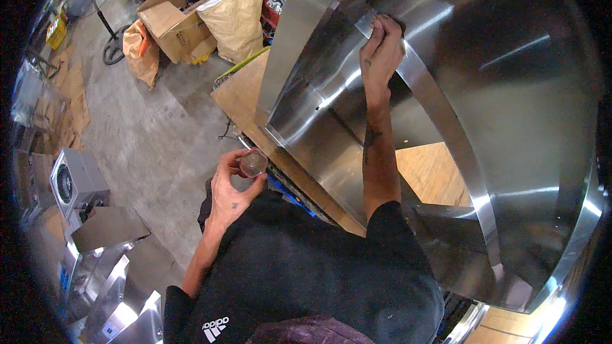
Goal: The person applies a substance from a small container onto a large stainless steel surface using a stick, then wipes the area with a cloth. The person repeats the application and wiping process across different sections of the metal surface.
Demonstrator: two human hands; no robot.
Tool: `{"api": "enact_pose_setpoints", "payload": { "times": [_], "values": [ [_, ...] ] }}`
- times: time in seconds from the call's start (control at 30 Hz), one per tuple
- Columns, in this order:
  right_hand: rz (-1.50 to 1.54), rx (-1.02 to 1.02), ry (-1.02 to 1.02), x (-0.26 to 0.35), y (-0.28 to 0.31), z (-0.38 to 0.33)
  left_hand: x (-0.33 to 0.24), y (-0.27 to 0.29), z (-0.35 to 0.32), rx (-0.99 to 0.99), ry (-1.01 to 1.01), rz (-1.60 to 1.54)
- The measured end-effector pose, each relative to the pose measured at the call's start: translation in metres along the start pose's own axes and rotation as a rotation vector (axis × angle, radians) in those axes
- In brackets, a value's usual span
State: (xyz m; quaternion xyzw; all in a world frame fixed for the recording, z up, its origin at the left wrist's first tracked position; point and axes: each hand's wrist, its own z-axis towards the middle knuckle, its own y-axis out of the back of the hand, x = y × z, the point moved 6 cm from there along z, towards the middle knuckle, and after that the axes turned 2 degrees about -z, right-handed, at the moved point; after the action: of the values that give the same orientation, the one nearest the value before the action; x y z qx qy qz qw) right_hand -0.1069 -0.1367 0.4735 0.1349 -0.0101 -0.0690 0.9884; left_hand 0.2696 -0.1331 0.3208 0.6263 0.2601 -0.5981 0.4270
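My left hand [233, 186] is closed around the rim of a small clear round cup [254, 163], held out past the edge of the workbench. What the cup contains is hard to make out. My right hand [384, 48] is stretched far forward with its fingertips pressed together, at the upper edge of a cutout in a large shiny sheet-metal piece [529, 114]. A dark patch shows just behind those fingers. Whether they pinch something small cannot be made out.
The metal lies on a wooden bench top [433, 169], seen through the cutout. Left across the concrete floor [169, 146] stand a cardboard box [172, 28], a pale sack [234, 19], an orange-brown bag [140, 54] and a grey boxy unit with a round vent [80, 178]. Bent metal sheets [111, 229] lie lower left.
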Motion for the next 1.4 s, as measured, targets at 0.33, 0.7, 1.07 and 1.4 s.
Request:
{"api": "enact_pose_setpoints", "payload": {
  "times": [0.33,0.7,1.07,1.4],
  "values": [
    [0.078,0.084,-0.120,-0.015,-0.007,-0.007,-0.008,-0.010,-0.001,0.044,-0.009,0.015],
    [0.040,0.092,-0.098,-0.008,-0.006,-0.001,-0.007,-0.016,-0.002,0.053,-0.104,0.006],
    [0.005,0.061,-0.054,-0.004,-0.007,0.001,-0.008,-0.020,-0.003,0.054,-0.076,-0.017],
    [-0.012,0.061,-0.054,-0.003,-0.005,0.004,-0.005,-0.021,-0.002,0.070,-0.122,0.018]
  ]
}}
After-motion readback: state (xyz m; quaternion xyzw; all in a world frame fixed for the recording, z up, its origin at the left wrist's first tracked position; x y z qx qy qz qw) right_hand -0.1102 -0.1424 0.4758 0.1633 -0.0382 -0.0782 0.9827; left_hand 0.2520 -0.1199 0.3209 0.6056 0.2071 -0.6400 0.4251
